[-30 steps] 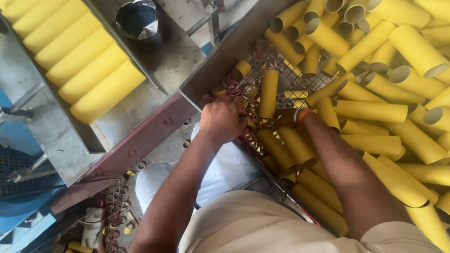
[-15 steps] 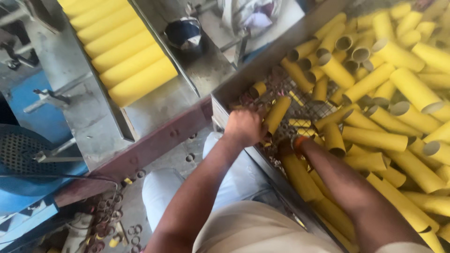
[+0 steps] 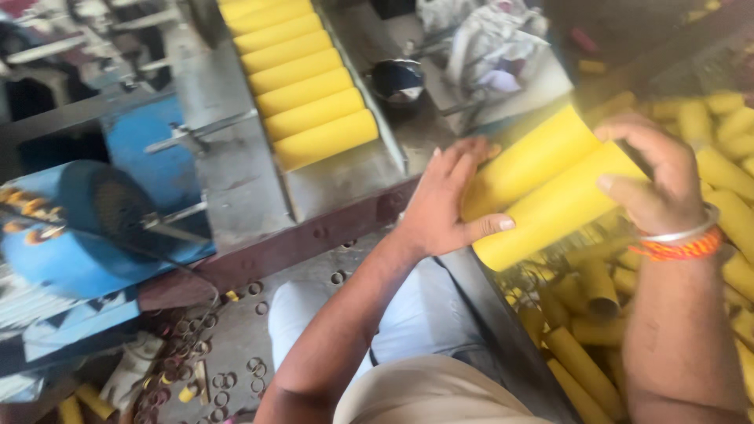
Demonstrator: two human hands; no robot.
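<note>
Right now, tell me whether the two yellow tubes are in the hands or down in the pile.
In the hands: two yellow tubes held between left hand and right hand.

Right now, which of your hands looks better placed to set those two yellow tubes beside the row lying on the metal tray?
Probably the left. The left hand cups the tubes' near ends, on the side facing the tray and its row of tubes. The right hand grips their far ends, over the pile, away from the tray.

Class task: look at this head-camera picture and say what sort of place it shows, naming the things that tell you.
Probably a small factory workshop: a row of yellow tubes lies on a metal machine bed, a heap of yellow tubes fills a bin, and both hands hold two tubes.
</note>
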